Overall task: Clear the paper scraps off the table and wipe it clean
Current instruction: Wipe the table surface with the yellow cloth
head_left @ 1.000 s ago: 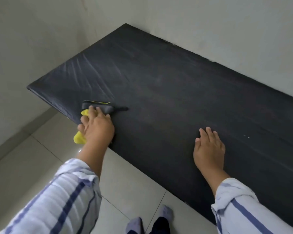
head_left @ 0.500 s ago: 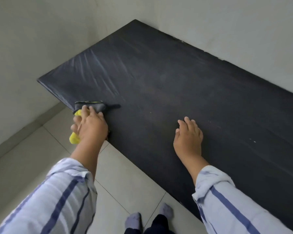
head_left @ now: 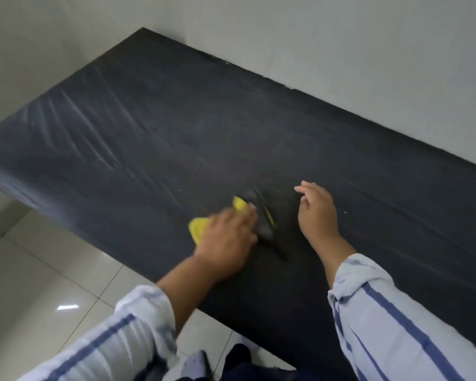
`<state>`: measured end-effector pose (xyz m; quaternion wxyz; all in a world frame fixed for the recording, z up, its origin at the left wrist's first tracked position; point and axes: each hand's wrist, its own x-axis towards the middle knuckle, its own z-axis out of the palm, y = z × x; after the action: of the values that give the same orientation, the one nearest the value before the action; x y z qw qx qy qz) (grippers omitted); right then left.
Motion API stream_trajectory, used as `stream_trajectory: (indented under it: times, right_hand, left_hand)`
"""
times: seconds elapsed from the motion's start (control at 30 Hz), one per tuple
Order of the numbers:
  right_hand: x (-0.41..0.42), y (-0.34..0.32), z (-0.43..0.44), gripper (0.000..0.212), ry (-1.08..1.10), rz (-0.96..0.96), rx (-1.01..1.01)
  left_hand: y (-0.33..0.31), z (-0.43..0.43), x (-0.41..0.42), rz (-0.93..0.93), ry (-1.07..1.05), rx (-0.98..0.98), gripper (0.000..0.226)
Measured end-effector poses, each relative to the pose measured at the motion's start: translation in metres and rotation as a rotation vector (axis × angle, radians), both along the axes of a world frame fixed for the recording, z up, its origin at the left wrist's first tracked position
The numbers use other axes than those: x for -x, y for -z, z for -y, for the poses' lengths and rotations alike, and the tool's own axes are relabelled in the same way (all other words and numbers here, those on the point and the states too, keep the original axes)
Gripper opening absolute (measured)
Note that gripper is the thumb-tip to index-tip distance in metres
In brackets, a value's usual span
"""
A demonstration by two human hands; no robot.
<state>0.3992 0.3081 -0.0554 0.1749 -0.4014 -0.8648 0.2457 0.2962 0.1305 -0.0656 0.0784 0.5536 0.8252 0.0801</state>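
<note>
A black table fills the middle of the view, with pale wipe streaks across its left part. My left hand presses a yellow and dark grey cloth flat on the tabletop near the front edge; the hand and cloth are motion-blurred. My right hand hovers just right of the cloth, fingers apart and slightly curled, holding nothing. A few tiny white specks lie on the table right of that hand.
Grey walls meet the table's back and left sides. Pale glossy floor tiles lie below the front edge. My feet in socks stand by the table.
My left hand has swept the cloth from the table's left front corner rightward to the middle, close to my right hand. My right hand has lifted its palm off the table.
</note>
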Motion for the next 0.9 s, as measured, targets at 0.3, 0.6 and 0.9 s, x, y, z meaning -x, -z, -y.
stream_trajectory:
  times: [0.3, 0.6, 0.9]
  right_hand:
    - [0.009, -0.003, 0.007, 0.03, 0.071, -0.156, 0.099]
    - [0.037, 0.012, 0.047, 0.052, -0.196, 0.204, -0.278]
    - [0.066, -0.004, -0.133, 0.049, 0.476, 0.148, -0.044]
  left_hand:
    - [-0.017, -0.094, -0.014, 0.192, -0.155, 0.068, 0.054]
    - [-0.016, -0.088, 0.094, 0.359, -0.479, -0.196, 0.05]
    - [0.0, -0.093, 0.19, 0.097, -0.386, -0.047, 0.049]
